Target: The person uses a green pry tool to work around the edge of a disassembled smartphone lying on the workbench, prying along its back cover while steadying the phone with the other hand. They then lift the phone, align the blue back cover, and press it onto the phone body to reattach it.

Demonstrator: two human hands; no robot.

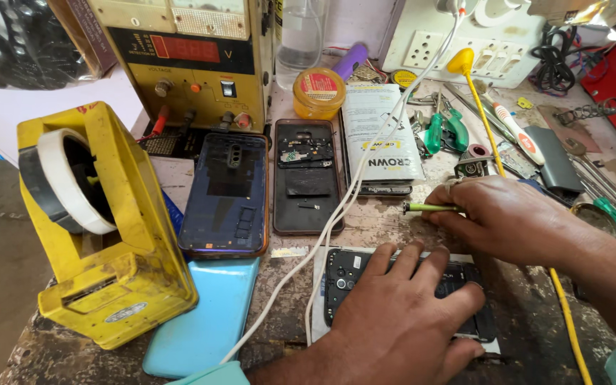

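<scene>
1. Left hand (401, 324) is lying flat, fingers spread, pinning the opened phone (344, 274) at the near bench edge.
2. Right hand (497, 214) is pinching a thin green screwdriver (429, 207) just beyond it.
3. Looks like screw work; tip needs lining up next.

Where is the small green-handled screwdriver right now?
In the head view, right of centre: the screwdriver is pinched in the right hand, just above the opened phone under the left hand.
</scene>
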